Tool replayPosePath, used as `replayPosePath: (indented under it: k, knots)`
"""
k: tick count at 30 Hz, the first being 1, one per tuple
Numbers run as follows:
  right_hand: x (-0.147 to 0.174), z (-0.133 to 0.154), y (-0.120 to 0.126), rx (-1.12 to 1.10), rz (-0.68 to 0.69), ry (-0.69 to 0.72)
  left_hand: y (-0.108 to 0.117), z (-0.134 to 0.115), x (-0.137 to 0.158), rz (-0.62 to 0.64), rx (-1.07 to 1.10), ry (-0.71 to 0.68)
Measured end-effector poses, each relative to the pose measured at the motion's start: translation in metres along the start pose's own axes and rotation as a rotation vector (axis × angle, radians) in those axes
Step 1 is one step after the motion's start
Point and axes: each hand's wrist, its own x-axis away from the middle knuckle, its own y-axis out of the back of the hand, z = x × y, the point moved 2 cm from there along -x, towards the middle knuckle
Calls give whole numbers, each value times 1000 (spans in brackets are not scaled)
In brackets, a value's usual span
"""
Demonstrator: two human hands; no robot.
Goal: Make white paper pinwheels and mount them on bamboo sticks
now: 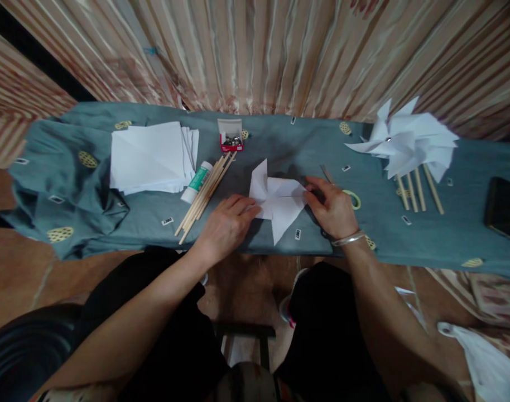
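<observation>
A white paper pinwheel (pixel 275 198) without a stick lies in front of me on the cloth, its blades folded in toward the centre. The fingers of my left hand (pixel 227 223) pinch its left edge. On the opposite side, my right hand (pixel 331 205) grips the tip of the right blade between thumb and fingers. Scissors with a pale green handle (pixel 353 199) lie partly hidden behind my right hand. Left of the pinwheel rest several wooden sticks (pixel 207 192) beside a green and white glue stick (pixel 197 181). A small open red and white box (pixel 231 137) holds shiny metal pins.
A stack of white paper sheets (pixel 148 156) sits at the left. Finished pinwheels on sticks (pixel 409 139) are piled at the right, near a dark phone-like object (pixel 505 207). The grey-green tablecloth (pixel 439 234) ends close to my knees; a striped curtain (pixel 255 56) hangs behind.
</observation>
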Motion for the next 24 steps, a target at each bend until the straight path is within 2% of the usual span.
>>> replayPosePath:
  k: [4,7,10,12,14,16,21,24]
  knots:
    - [17,4,10,-53,2,-144,2,13,0,-25,-6,47]
    - [30,8,13,-128,74,-234,3,18,-1,-51,-38,76]
    - [41,13,16,-200,191,-274,7,12,-2,-107,-59,72]
    - [47,17,19,-221,257,-294,9,-2,-2,-142,-45,12]
    - [51,20,20,-227,295,-319,7,-19,-1,-109,-7,-88]
    - [55,22,21,-241,317,-343,2,-34,0,-23,24,-152]
    - [60,22,19,-289,386,-369,-14,-46,2,116,45,-137]
    - [60,25,23,-202,336,-330,-17,-45,3,135,54,-127]
